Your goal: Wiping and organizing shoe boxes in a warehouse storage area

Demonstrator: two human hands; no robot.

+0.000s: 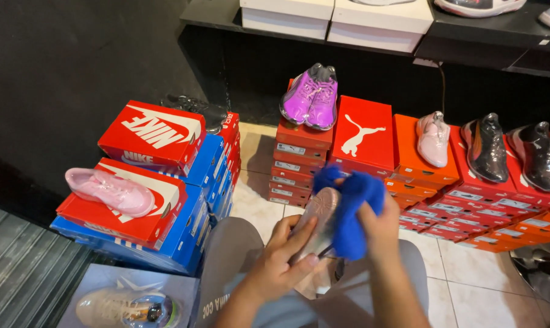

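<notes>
Probably a shoe shop: stacked shoe boxes (299, 161) topped with display shoes (311, 97).

- Dark wall (74, 61) at the left
- Pale tiled floor (469, 285)
- Black shelf (487, 30) along the top, carrying white boxes (329, 15)
- Grey ribbed mat (20, 273) at lower left

Stacked red, orange, blue shoeboxes (299, 159)

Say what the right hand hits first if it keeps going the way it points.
The right hand, wrapped in the blue cloth, points left into the shiny shoe held by the left hand; cloth already seems to touch it.
</notes>
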